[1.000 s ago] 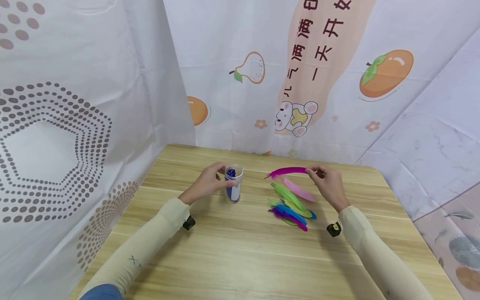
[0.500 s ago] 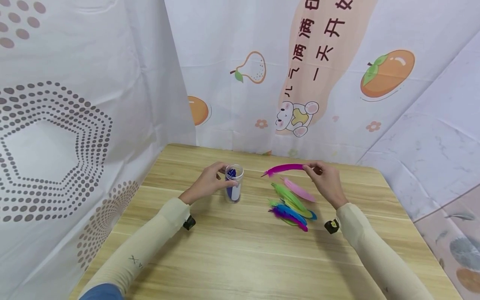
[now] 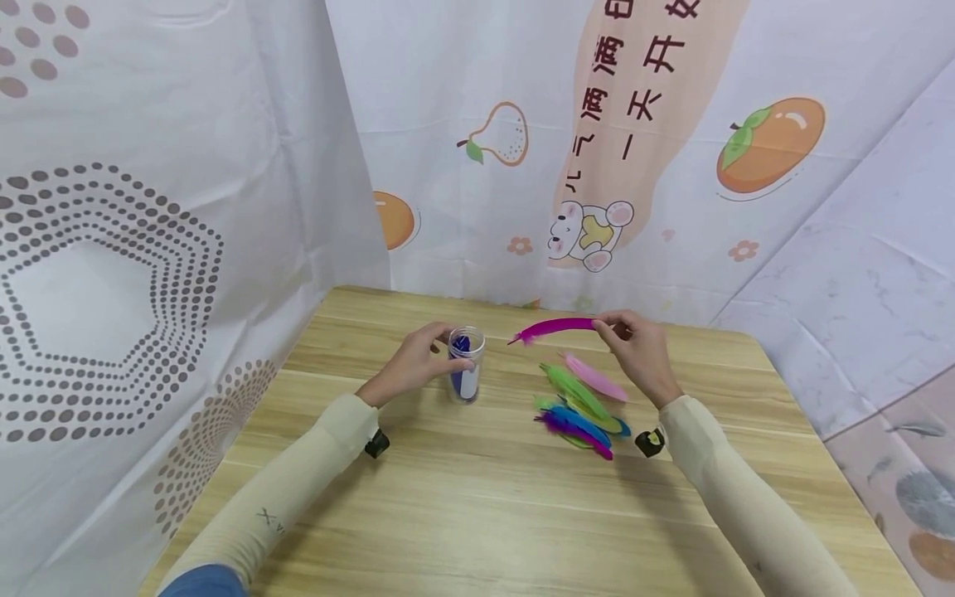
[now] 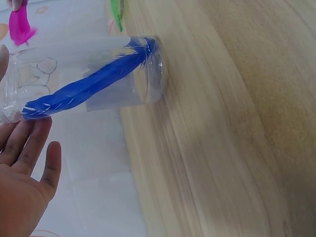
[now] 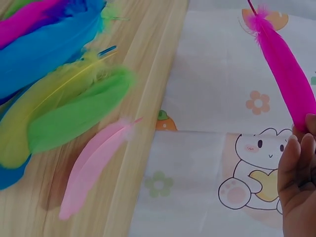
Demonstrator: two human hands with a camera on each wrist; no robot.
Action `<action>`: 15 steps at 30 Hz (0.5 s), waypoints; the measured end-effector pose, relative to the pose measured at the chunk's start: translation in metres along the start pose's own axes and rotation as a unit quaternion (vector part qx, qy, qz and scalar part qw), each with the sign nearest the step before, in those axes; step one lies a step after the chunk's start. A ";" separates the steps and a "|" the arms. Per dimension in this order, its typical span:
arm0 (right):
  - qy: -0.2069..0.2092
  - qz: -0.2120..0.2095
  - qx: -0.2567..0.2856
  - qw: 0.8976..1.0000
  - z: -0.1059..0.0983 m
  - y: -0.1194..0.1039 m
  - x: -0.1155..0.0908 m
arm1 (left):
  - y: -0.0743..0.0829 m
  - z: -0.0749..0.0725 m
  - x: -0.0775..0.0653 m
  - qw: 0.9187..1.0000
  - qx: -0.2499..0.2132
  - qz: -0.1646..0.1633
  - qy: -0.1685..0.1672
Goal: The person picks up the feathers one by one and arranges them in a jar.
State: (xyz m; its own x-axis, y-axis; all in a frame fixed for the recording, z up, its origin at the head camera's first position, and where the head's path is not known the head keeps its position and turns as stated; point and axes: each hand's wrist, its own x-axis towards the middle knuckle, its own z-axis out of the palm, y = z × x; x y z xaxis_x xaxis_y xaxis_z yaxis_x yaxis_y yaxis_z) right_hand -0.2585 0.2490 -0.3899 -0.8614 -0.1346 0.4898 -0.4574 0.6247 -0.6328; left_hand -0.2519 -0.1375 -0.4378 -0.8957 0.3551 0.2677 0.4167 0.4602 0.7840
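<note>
A clear jar (image 3: pixel 468 383) without a lid stands upright on the table, a blue feather (image 4: pixel 84 90) leaning inside it. My left hand (image 3: pixel 412 365) grips the jar near its rim, thumb on one side and fingers on the other. My right hand (image 3: pixel 643 352) pinches a magenta feather (image 3: pixel 555 326) by its vane tip, above the table. The feather's quill points left toward the jar mouth, still apart from it. Below the right hand lie a pink feather (image 5: pixel 96 168), a green feather (image 5: pixel 81 111) and a yellow feather (image 5: pixel 39 106).
Several blue, purple and magenta feathers (image 3: pixel 574 427) lie in an overlapping heap on the wooden table (image 3: pixel 477 514), right of the jar. A printed white curtain (image 3: pixel 448 207) hangs along the table's back edge, with another patterned curtain (image 3: pixel 246 249) at the left.
My right hand has moved left and slightly up with the magenta feather, bringing its quill closer to the jar. The left hand and jar have stayed in place.
</note>
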 end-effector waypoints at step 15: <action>0.001 -0.010 0.008 1.000 0.007 -0.013 0.008 | 0.002 -0.001 -0.003 1.000 0.006 0.001 -0.005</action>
State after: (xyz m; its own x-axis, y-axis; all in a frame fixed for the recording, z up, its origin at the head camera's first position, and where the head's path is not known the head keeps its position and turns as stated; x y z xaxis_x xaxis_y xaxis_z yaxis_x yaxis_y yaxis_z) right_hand -0.2612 0.2343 -0.3814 -0.8520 -0.1458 0.5029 -0.4778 0.6093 -0.6329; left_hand -0.2490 -0.1384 -0.4366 -0.8930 0.3646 0.2638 0.4209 0.4694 0.7762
